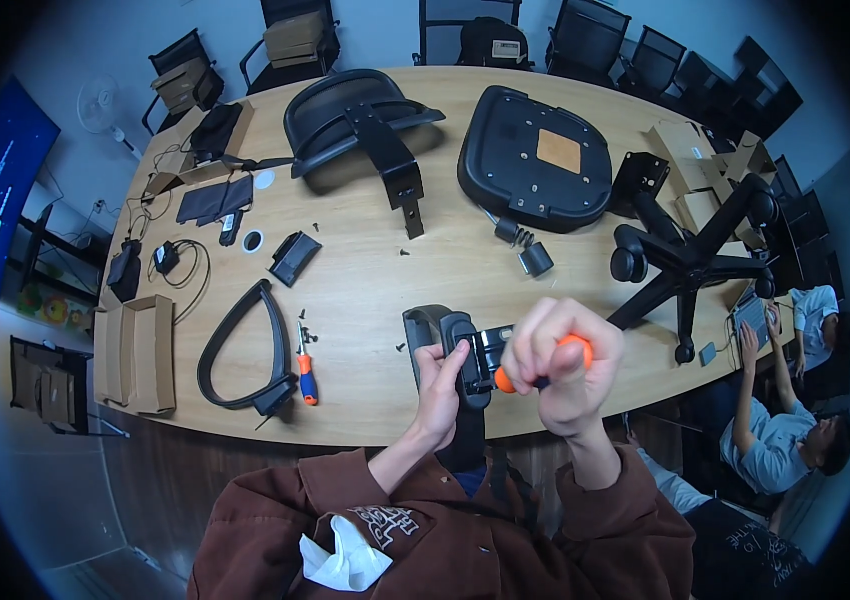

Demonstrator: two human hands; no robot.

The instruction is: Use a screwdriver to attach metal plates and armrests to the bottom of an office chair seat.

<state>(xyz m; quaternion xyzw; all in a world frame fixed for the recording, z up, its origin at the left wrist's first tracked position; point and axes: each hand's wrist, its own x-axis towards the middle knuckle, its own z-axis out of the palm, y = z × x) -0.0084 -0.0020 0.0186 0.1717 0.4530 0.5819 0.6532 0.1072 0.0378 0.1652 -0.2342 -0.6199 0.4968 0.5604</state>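
Head view — right hand [573, 372] closed round an orange-handled tool [502, 381], perhaps a screwdriver, left hand [435, 395] gripping a black armrest-like part [474, 385] near the table's [360, 415] front edge. Looks like fastening work; the next turn would call for a firm left grip, tool in line. That part sits under the left thumb — just left of the right fist.

I have my left forearm [330, 489] slanting inward from the lower left, its wrist [397, 463] bare past the sleeve. My left hand [437, 388] points away from me, thumb [458, 352] extended, fingers bent in a light grip. My right forearm [609, 500] rises steeply; my right hand [570, 375], lifted nearer the camera, curls into a tight fist, knuckles up.
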